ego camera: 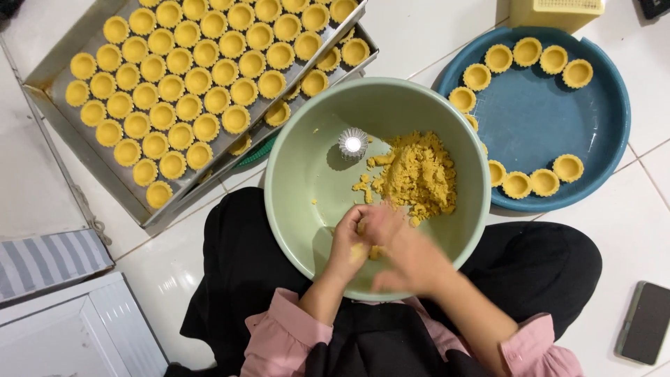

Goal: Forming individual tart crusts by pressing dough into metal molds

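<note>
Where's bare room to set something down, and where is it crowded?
Free: the middle of the blue basin, ringed by tart shells; the left half of the green bowl beside the metal mould; floor tile between basin and phone. Crowded: the baking tray is packed with shells; both hands and the dough fill the bowl's right and front.

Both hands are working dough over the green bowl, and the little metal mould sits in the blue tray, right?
Not quite. The head view shows the metal mould inside the green bowl, beside the dough, not in the blue tray. Both the left hand and right hand do work dough there.
</note>
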